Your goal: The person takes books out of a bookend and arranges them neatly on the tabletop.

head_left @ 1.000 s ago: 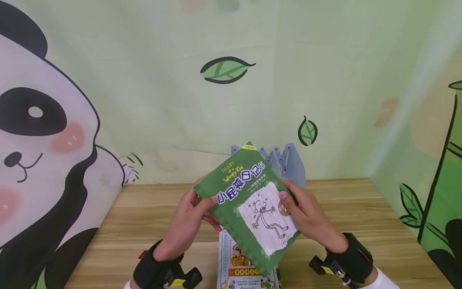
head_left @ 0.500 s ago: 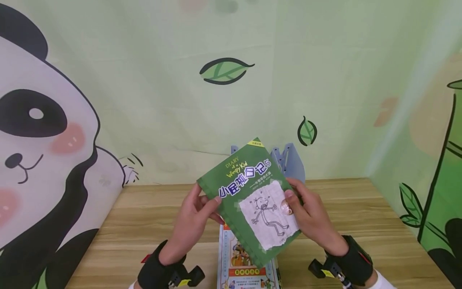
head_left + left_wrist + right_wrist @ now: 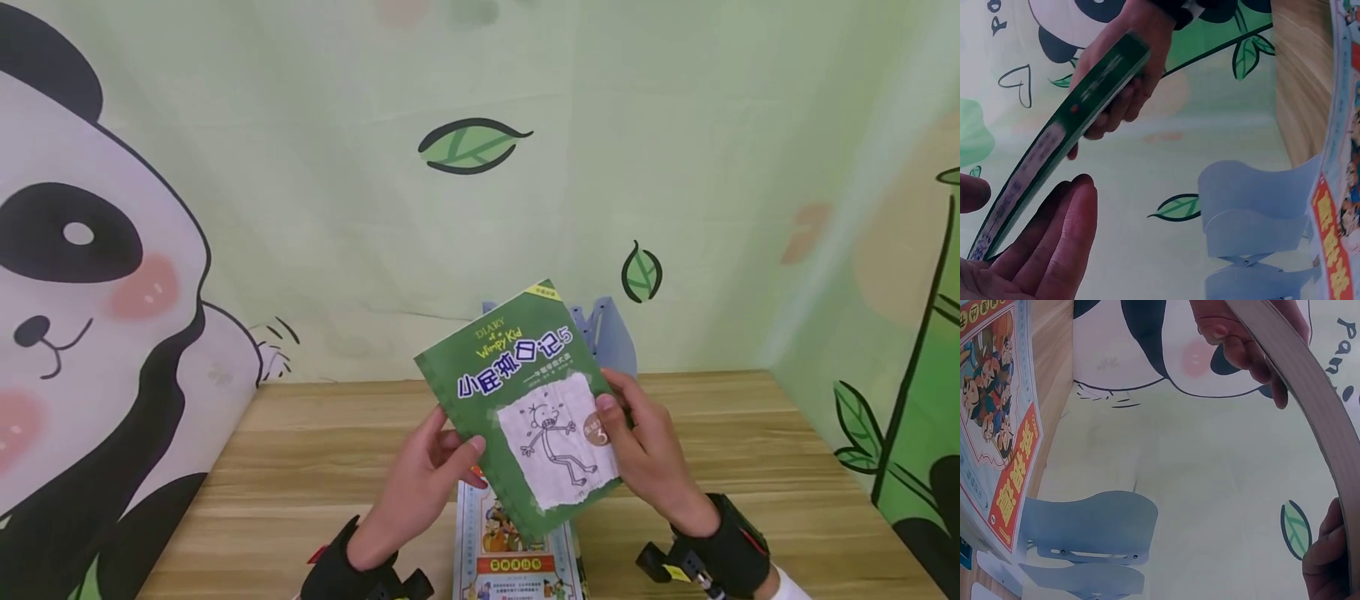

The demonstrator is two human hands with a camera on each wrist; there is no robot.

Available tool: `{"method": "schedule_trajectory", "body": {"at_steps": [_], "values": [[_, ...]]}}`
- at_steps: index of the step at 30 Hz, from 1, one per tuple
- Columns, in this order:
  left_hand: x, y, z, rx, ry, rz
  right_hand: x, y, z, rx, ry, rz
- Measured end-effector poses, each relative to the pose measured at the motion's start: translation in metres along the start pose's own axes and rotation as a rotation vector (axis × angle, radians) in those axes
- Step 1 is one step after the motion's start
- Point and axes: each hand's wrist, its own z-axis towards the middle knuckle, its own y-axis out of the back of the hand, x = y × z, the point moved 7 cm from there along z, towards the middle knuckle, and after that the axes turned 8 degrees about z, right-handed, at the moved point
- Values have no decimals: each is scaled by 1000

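A green "Diary of a Wimpy Kid" book [image 3: 517, 467] is held up at a tilt over the table in the head view. My right hand [image 3: 651, 442] grips its right edge, thumb on the cover and fingers behind. At the spine side is my left hand [image 3: 427, 483], its thumb by the edge. The left wrist view shows the spine [image 3: 1041, 147] between that thumb and the extended fingers [image 3: 1066, 244], with a gap beside the fingers. Its page edges [image 3: 1310, 394] face the right wrist view. Below lies a pale blue illustrated book [image 3: 517, 566], partly covered by the green one.
A blue-grey bookend [image 3: 611, 337] stands at the back of the wooden table [image 3: 315, 450], partly hidden by the green book. Behind it hangs a pale green backdrop [image 3: 337, 208] printed with a panda and leaves. More books lie under the illustrated one.
The green book has shifted slightly up and right, its top corner turning rightward. The left hand has slid down along the spine and loosened, while the right hand keeps its grip.
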Motion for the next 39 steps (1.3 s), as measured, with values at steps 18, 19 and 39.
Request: {"method": "schedule_trajectory", "body": {"at_steps": [18, 19, 39], "values": [[18, -18, -5, -12, 34, 23, -5, -5, -12, -151, -15, 34], [19, -17, -5, -32, 36, 29, -6, -6, -14, -154, -21, 41], [22, 7, -7, -212, -2, 185, -12, -20, -23, 8, -107, 149]]}}
